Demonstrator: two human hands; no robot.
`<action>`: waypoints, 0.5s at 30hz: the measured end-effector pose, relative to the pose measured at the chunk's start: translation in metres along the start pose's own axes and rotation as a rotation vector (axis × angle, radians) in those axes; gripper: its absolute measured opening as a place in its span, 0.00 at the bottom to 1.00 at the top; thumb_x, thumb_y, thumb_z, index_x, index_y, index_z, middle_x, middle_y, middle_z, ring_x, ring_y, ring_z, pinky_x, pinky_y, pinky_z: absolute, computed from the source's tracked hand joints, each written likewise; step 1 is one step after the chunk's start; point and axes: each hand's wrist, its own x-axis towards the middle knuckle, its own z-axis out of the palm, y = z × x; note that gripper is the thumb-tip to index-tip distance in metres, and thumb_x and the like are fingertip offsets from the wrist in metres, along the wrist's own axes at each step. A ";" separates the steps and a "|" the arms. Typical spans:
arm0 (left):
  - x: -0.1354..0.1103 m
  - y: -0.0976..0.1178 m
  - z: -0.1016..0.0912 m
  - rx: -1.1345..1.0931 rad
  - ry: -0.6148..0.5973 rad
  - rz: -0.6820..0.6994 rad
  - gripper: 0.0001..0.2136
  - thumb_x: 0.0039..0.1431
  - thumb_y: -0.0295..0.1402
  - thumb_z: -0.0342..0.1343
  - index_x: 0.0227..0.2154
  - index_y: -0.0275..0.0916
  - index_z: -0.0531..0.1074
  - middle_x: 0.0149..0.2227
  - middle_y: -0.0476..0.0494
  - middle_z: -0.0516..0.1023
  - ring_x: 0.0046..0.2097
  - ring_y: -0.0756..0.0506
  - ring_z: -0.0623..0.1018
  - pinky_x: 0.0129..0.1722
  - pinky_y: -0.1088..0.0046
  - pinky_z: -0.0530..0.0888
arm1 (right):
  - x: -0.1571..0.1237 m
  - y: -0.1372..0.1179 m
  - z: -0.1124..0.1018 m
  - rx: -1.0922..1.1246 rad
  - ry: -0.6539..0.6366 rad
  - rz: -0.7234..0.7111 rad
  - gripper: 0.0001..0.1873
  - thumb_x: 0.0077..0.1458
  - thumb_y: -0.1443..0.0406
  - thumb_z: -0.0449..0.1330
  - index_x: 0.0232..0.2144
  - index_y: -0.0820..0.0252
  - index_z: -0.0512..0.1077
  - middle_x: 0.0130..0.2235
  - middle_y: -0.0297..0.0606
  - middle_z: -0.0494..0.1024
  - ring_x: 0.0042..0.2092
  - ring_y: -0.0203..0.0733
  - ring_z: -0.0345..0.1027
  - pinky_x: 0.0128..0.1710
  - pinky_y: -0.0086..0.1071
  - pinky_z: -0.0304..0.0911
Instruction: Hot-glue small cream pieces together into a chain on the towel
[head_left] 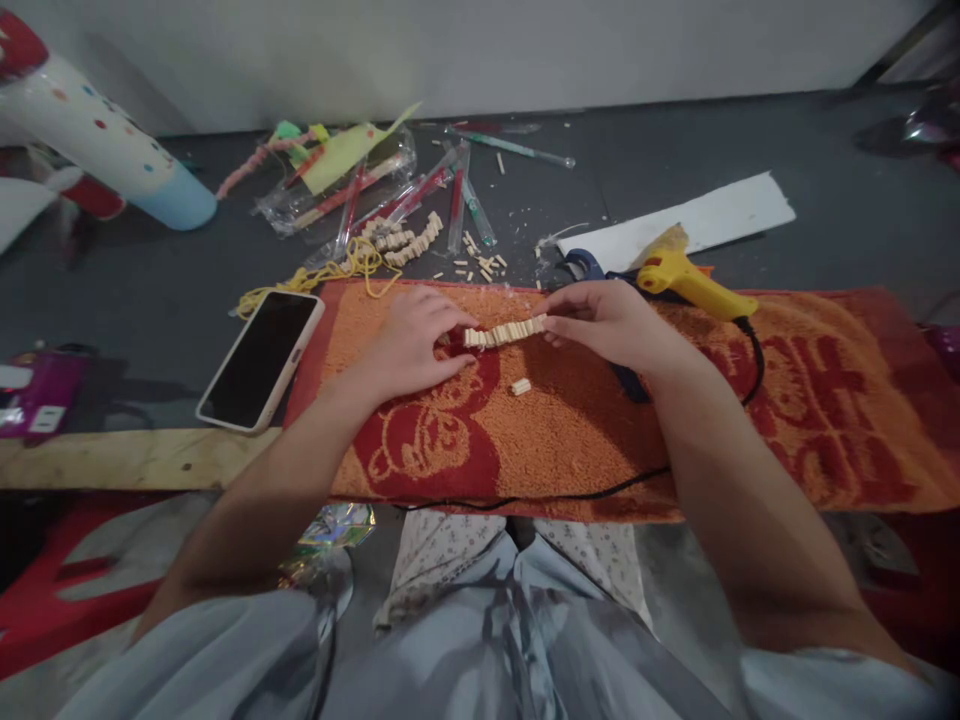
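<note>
A short, slightly curved strip of small pale wooden pieces [506, 332], set side by side, lies between my two hands over an orange and red towel [570, 430]. My right hand [600, 320] pinches the strip's right end between thumb and fingers. At the left end, the thumb and forefinger of my left hand [416, 345] curve around the strip; its other fingers are partly hidden. A small separate block of the same pale pieces [521, 386] rests on the towel just below the strip.
Behind my right hand, a yellow glue gun [697, 283] lies by a white board [697, 222]. A phone [262, 360] is at left. Farther back are yellow cord [300, 283], more wooden strips [416, 243], loose bits and plastic-wrapped sticks [420, 195]. A black cable [592, 495] crosses the towel's front edge.
</note>
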 end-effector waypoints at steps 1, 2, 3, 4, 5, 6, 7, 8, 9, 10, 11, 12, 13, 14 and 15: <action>0.000 0.000 0.001 -0.006 0.006 -0.012 0.12 0.57 0.38 0.62 0.42 0.39 0.77 0.39 0.44 0.80 0.47 0.40 0.74 0.49 0.61 0.67 | 0.000 0.000 0.000 0.024 0.000 0.007 0.13 0.49 0.56 0.70 0.33 0.58 0.78 0.28 0.37 0.79 0.30 0.39 0.73 0.35 0.38 0.71; 0.001 0.000 0.002 -0.021 0.017 -0.027 0.11 0.57 0.36 0.62 0.42 0.39 0.77 0.38 0.44 0.80 0.46 0.41 0.74 0.49 0.61 0.67 | 0.000 0.000 0.000 0.048 0.003 0.013 0.12 0.49 0.56 0.70 0.33 0.58 0.78 0.28 0.36 0.79 0.30 0.39 0.73 0.35 0.37 0.72; 0.001 0.000 0.002 -0.043 0.033 -0.041 0.10 0.57 0.35 0.62 0.41 0.40 0.77 0.37 0.45 0.80 0.46 0.41 0.74 0.49 0.61 0.67 | 0.000 -0.001 0.001 0.071 0.008 0.019 0.12 0.50 0.57 0.70 0.33 0.58 0.78 0.28 0.36 0.79 0.30 0.38 0.73 0.35 0.37 0.72; 0.000 0.000 0.002 -0.072 0.057 -0.054 0.09 0.57 0.35 0.63 0.40 0.40 0.77 0.37 0.45 0.80 0.46 0.41 0.74 0.49 0.62 0.67 | -0.001 -0.001 0.001 0.092 0.014 0.024 0.11 0.50 0.57 0.71 0.33 0.58 0.78 0.28 0.36 0.79 0.30 0.38 0.73 0.34 0.36 0.72; 0.000 0.001 0.001 -0.106 0.086 -0.068 0.09 0.56 0.35 0.63 0.40 0.40 0.78 0.36 0.45 0.80 0.46 0.42 0.75 0.49 0.62 0.68 | -0.001 -0.002 0.002 0.113 0.019 0.028 0.12 0.50 0.58 0.71 0.33 0.58 0.79 0.28 0.36 0.80 0.30 0.38 0.73 0.34 0.36 0.72; 0.000 0.002 0.001 -0.142 0.119 -0.086 0.09 0.56 0.36 0.64 0.39 0.40 0.78 0.37 0.46 0.80 0.45 0.42 0.75 0.49 0.63 0.68 | -0.001 -0.004 0.002 0.133 0.027 0.031 0.12 0.49 0.57 0.71 0.33 0.58 0.79 0.28 0.36 0.80 0.30 0.37 0.74 0.34 0.35 0.73; -0.001 0.003 0.000 -0.180 0.151 -0.109 0.09 0.55 0.37 0.65 0.38 0.41 0.78 0.37 0.46 0.80 0.45 0.43 0.75 0.49 0.63 0.69 | -0.002 -0.005 0.003 0.152 0.036 0.031 0.13 0.49 0.57 0.72 0.33 0.58 0.78 0.28 0.36 0.80 0.30 0.37 0.74 0.34 0.34 0.73; -0.002 0.004 -0.001 -0.219 0.184 -0.139 0.09 0.55 0.37 0.65 0.37 0.41 0.79 0.37 0.45 0.80 0.44 0.43 0.75 0.48 0.64 0.70 | -0.002 -0.007 0.004 0.173 0.045 0.028 0.14 0.48 0.57 0.72 0.33 0.59 0.79 0.28 0.36 0.80 0.30 0.36 0.74 0.34 0.34 0.73; -0.002 0.004 -0.001 -0.262 0.216 -0.175 0.10 0.54 0.38 0.65 0.37 0.40 0.79 0.38 0.45 0.80 0.44 0.43 0.76 0.47 0.65 0.70 | -0.002 -0.010 0.005 0.200 0.055 0.023 0.14 0.48 0.56 0.73 0.33 0.59 0.79 0.28 0.35 0.80 0.29 0.35 0.73 0.34 0.33 0.73; -0.003 0.005 -0.001 -0.311 0.242 -0.213 0.11 0.53 0.39 0.65 0.37 0.40 0.79 0.38 0.45 0.80 0.43 0.44 0.76 0.46 0.66 0.71 | -0.003 -0.012 0.005 0.236 0.064 0.017 0.15 0.47 0.56 0.73 0.33 0.60 0.79 0.28 0.35 0.80 0.29 0.34 0.73 0.34 0.32 0.73; -0.003 0.006 -0.001 -0.366 0.264 -0.252 0.12 0.52 0.40 0.66 0.36 0.39 0.79 0.39 0.44 0.80 0.42 0.44 0.76 0.44 0.67 0.71 | -0.004 -0.015 0.006 0.284 0.073 0.010 0.16 0.46 0.56 0.74 0.33 0.60 0.79 0.28 0.35 0.80 0.28 0.33 0.72 0.33 0.31 0.73; -0.003 0.006 -0.001 -0.425 0.282 -0.291 0.14 0.51 0.42 0.66 0.36 0.39 0.79 0.39 0.44 0.80 0.41 0.45 0.76 0.42 0.68 0.71 | -0.005 -0.018 0.007 0.345 0.083 0.003 0.16 0.45 0.56 0.75 0.32 0.60 0.79 0.28 0.35 0.80 0.28 0.33 0.72 0.33 0.30 0.72; -0.003 0.007 0.000 -0.485 0.298 -0.330 0.16 0.49 0.44 0.67 0.36 0.38 0.79 0.39 0.43 0.80 0.39 0.45 0.76 0.40 0.69 0.71 | -0.005 -0.020 0.008 0.416 0.094 -0.003 0.17 0.44 0.56 0.76 0.32 0.60 0.80 0.28 0.34 0.80 0.29 0.32 0.72 0.32 0.29 0.72; -0.002 0.007 0.000 -0.546 0.314 -0.365 0.17 0.48 0.45 0.67 0.35 0.38 0.79 0.38 0.44 0.80 0.38 0.46 0.76 0.39 0.70 0.71 | -0.006 -0.023 0.008 0.489 0.102 -0.006 0.17 0.41 0.57 0.77 0.32 0.59 0.80 0.29 0.34 0.80 0.29 0.32 0.72 0.32 0.28 0.71; -0.002 0.008 0.000 -0.607 0.328 -0.394 0.18 0.46 0.46 0.68 0.34 0.38 0.79 0.36 0.44 0.80 0.37 0.47 0.75 0.37 0.71 0.71 | -0.007 -0.024 0.009 0.556 0.107 -0.006 0.18 0.39 0.58 0.78 0.32 0.59 0.81 0.29 0.33 0.80 0.30 0.32 0.72 0.32 0.27 0.71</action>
